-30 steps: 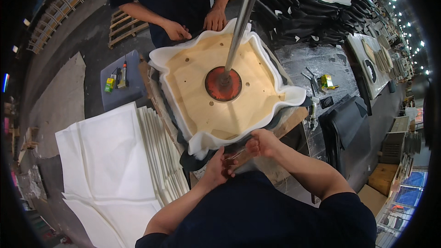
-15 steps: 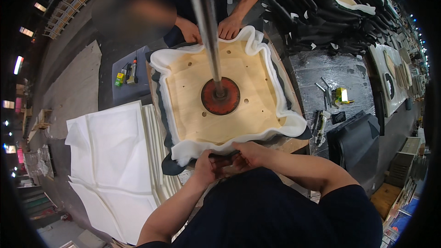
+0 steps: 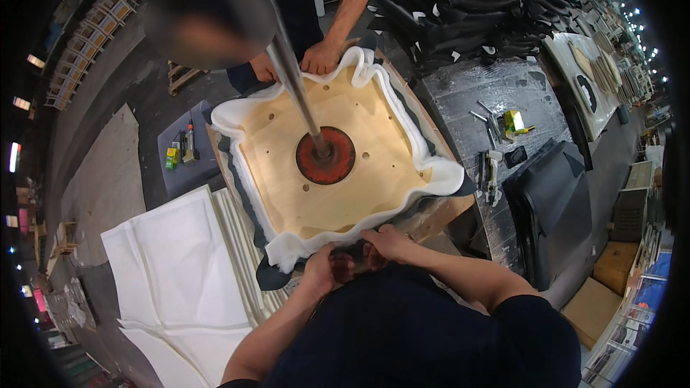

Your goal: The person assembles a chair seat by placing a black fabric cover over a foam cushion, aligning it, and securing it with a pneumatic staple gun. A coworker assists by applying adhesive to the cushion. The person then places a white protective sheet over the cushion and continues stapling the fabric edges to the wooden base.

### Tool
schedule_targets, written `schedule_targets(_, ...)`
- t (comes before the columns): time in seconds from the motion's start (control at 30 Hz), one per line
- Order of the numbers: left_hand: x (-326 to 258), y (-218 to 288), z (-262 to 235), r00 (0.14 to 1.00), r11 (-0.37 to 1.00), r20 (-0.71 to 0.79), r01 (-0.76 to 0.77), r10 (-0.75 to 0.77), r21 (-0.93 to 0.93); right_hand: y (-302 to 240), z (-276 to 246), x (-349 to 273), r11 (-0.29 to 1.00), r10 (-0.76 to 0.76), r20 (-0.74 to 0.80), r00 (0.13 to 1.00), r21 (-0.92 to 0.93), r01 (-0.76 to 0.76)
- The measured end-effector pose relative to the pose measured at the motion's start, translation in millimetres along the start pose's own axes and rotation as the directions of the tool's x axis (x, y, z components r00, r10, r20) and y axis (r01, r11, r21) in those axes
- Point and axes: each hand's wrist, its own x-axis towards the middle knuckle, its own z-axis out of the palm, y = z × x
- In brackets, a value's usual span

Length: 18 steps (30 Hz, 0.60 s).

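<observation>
A square plywood panel (image 3: 273, 194) lies in front of me, ringed by white padding (image 3: 431, 179) with a dark cover (image 3: 269, 276) showing beneath. A red round disc (image 3: 305, 162) on a metal pole (image 3: 291, 86) presses on the panel's middle. At the near edge, my left hand (image 3: 327, 269) is closed on the dark cover's edge, fingers curled under. Beside it, my right hand (image 3: 388, 246) also grips the cover edge, its thumb against the padding. Across the panel, a co-worker's hands (image 3: 321, 57) hold the far edge.
White padding sheets (image 3: 172, 259) are stacked at left. A staple gun (image 3: 190, 144) and a small green-yellow box (image 3: 171, 158) lie on a dark sheet. At right, a wrapped table (image 3: 481, 93) bears tools and black sheets (image 3: 550, 205). Black covered pieces (image 3: 460, 11) pile up behind.
The whole view has shifted, so the panel sits slightly farther left and lower. My fingers are curled more tightly at the near edge. The co-worker's hands stay at the far edge.
</observation>
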Motion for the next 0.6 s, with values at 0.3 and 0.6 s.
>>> schedule_targets(0.3, -12, -35, -10, 0.868, 0.827, 0.038, -0.484, 0.495, 0.288, 13, 11, -21, 0.949, -0.261, -0.107, 0.959, -0.213, 0.234)
schedule_targets(0.6, -8, -36, -18, 0.893, 0.887, 0.047, -0.451, 0.448, 0.104, 36, 4, -24, 0.981, -0.192, -0.030, 0.981, 0.010, 0.192)
